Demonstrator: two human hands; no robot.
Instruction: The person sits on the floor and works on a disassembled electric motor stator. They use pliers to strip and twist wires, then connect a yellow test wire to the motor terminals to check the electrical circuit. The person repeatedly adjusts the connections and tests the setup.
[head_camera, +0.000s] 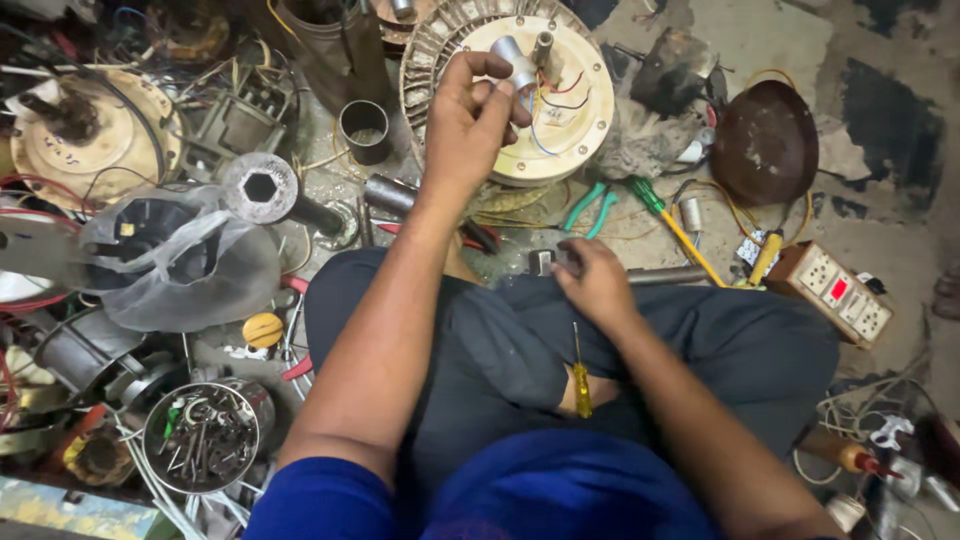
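Note:
My left hand (468, 120) is raised over a cream, round fan motor (560, 130) and is shut on a small silver cylinder (513, 62) with red, blue and black wires running down to the motor. My right hand (597, 283) rests on my dark trouser leg, its fingers closed on a small metal tool (543, 262); a grey metal rod (668, 275) lies just to its right. A yellow-handled screwdriver (581, 378) lies in my lap below the right wrist.
Green-handled pliers (592, 205) and a green and yellow screwdriver (672, 225) lie by the motor. A socket board (842, 296) and a brown dome cover (770, 140) are at right. At left are a bagged part (170, 260), another motor (90, 135) and a tin of screws (203, 437).

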